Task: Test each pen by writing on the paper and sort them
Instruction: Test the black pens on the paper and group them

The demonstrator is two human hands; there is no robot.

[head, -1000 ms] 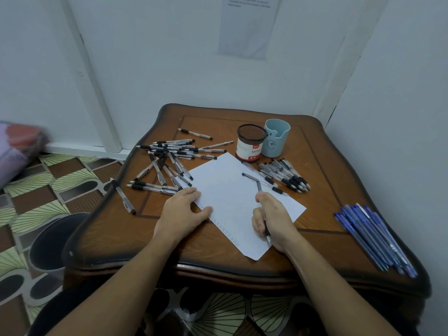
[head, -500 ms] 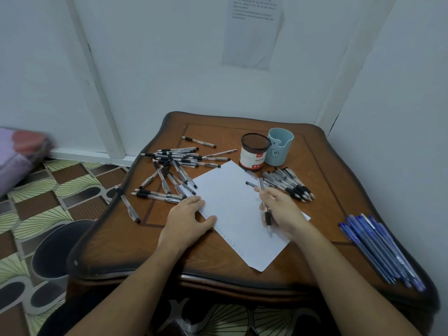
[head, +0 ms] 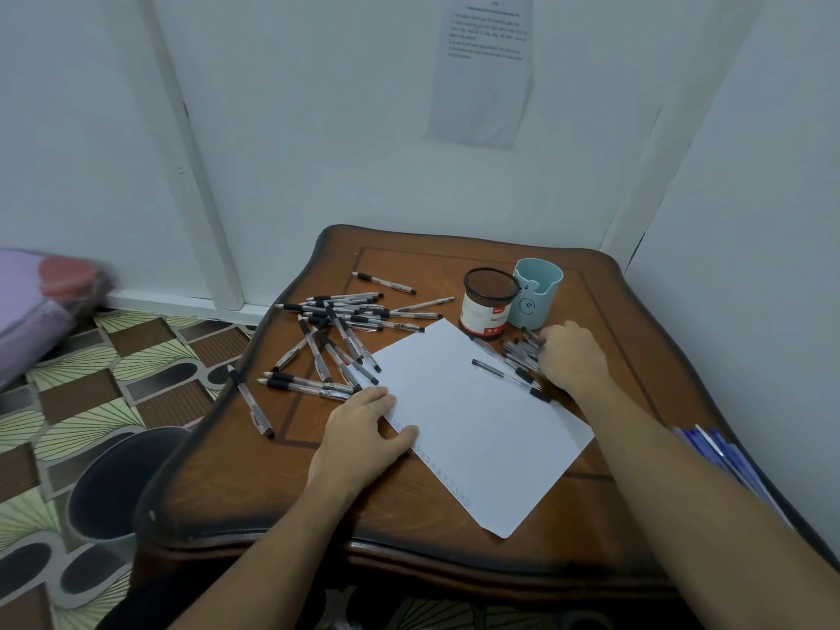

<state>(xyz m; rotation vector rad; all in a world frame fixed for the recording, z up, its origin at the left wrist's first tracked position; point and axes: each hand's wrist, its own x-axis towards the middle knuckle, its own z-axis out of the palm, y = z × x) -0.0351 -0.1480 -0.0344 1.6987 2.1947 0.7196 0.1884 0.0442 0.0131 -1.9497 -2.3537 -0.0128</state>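
A white paper (head: 468, 416) lies askew on the wooden table (head: 254, 488), with a row of small pen marks along its near left edge. My left hand (head: 363, 434) rests flat on that edge. A loose heap of black-capped clear pens (head: 341, 338) sprawls left of the paper. My right hand (head: 575, 356) reaches over a smaller pile of the same pens (head: 520, 356) at the paper's far right corner, fingers curled around a pen whose dark end (head: 534, 335) sticks out. One pen (head: 495, 370) lies on the paper.
A mesh cup with a red-and-white label (head: 488, 306) and a light blue cup (head: 536, 295) stand behind the small pile. Several blue pens (head: 722, 452) lie at the table's right edge. One pen (head: 250, 402) sits near the left edge, above a dark bin (head: 113, 479).
My right hand lifted from the paper's near corner and carried its pen away to the small pile by the cups. My left hand stayed on the paper.
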